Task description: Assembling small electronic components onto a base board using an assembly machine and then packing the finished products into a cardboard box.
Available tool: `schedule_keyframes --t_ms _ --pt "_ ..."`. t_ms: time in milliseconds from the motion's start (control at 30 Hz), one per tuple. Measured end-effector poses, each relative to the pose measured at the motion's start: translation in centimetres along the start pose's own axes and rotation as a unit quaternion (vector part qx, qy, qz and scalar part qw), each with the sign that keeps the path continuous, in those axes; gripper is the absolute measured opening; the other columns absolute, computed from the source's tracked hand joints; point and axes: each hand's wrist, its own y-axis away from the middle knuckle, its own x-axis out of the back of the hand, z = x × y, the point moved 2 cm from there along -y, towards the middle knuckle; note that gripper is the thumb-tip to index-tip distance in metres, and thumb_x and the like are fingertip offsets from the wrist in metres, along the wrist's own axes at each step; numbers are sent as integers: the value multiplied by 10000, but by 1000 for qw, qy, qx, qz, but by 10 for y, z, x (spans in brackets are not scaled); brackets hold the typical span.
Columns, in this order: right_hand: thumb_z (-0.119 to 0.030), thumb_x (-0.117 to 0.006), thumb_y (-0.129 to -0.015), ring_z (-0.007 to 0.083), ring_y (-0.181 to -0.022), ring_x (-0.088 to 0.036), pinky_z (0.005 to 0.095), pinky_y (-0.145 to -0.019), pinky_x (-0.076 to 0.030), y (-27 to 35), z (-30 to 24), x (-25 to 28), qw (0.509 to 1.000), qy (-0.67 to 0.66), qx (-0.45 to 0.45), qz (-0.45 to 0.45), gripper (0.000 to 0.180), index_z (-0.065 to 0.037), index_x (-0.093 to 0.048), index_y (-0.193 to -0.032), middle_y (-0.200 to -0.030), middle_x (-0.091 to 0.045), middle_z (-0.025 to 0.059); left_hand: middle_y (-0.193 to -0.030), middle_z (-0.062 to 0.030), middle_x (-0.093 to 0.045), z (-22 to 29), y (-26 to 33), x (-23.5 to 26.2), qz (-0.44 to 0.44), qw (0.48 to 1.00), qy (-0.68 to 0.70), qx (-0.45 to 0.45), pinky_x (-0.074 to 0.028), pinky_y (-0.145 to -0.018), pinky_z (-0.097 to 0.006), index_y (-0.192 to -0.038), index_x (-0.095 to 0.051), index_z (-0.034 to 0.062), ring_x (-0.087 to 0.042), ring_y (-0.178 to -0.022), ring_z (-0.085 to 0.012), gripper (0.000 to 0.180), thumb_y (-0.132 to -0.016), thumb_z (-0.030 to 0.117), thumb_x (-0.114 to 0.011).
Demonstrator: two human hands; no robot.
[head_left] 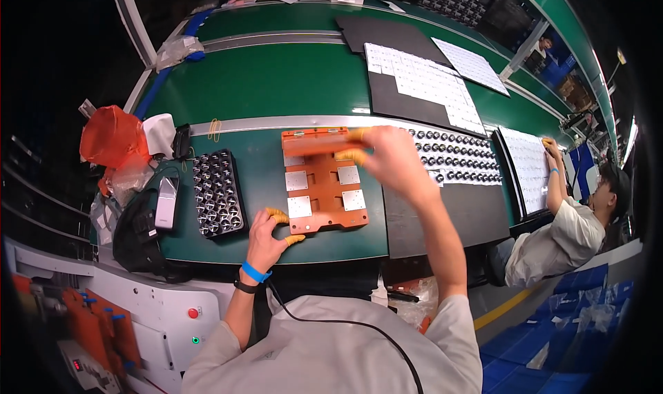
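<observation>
Touching orange fixture (324,187), pale plates (296,180), left hand (263,239) spread, right hand (391,154) pinching blurred bar (311,145).

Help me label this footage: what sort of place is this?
Likely a factory assembly workshop: an orange fixture, a black tray of small metallic parts, and a co-worker at the right.

The right grip (388,158) holds a blurred orange flap (314,145); the left grip (264,241) spreads beside the fixture (324,187).
</observation>
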Motion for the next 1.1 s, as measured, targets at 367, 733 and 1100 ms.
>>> schedule_keyframes --t_ms 367,733,1100 --pt "-243 -718 -910 63 -704 -587 238 -607 -437 -129 148 -99 833 -465 -262 147 243 -26 -722 -1020 -827 -679 15 -943 -102 -596 -4 1 1 1 1000 6 -20 -483 -823 -406 -869 -648 -1 -567 -943 -310 432 -606 223 -906" --pt "-239 -639 -938 273 -686 -666 401 -642 -520 -84 164 -163 935 -202 -237 170 289 44 -668 -988 -801 -699 156 -950 -104 -618 -6 -1 0 -6 1000 -4 -10 -494 -826 -394 -888 -661 14 -578 -938 -312 457 -573 224 -917" --pt "-227 -592 -926 444 -769 -655 548 -690 -504 34 78 -152 950 48 -307 24 222 -7 -610 -913 -780 -673 245 -937 -102 -601 3 -2 1 -6 1000 -8 1 -487 -811 -410 -877 -658 4 -572 -927 -311 424 -581 182 -904"
